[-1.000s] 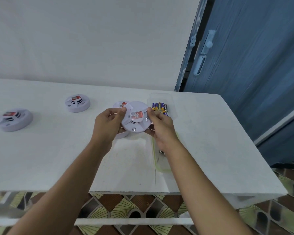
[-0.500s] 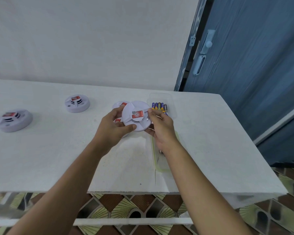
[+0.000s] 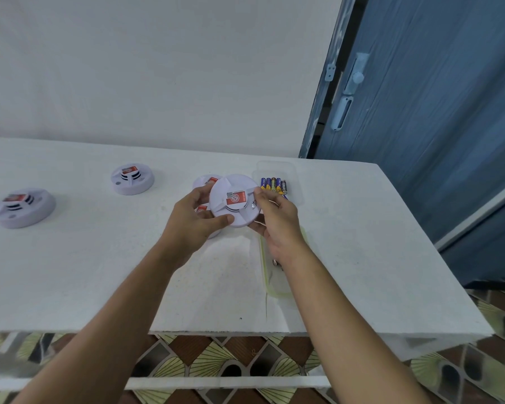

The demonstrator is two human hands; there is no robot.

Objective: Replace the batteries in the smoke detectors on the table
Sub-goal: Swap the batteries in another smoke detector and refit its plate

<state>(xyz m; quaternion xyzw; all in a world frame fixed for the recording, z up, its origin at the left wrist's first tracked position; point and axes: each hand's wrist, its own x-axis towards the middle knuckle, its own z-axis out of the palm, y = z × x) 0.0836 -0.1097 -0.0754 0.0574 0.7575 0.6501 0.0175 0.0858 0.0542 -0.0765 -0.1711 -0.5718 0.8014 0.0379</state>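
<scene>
Far side of the white table (image 3: 70,272): a clear plastic tray (image 3: 274,165) is holding a row of blue-and-gold cylindrical batteries (image 3: 273,185). A second clear container with a greenish rim (image 3: 270,287) is lying under our right forearm, and the small metallic pieces (image 3: 275,262) inside it are too hidden to name.

Our left hand (image 3: 191,224) and right hand (image 3: 279,225) are both gripping a round white smoke detector with a red label (image 3: 233,201), just left of the batteries. It is blocking two more white detectors (image 3: 206,182) behind it.

Two further detectors (image 3: 132,179) are sitting well apart to the left. A blue door (image 3: 435,112) is standing beyond the table's right edge. The near-left tabletop is offering the widest room.
</scene>
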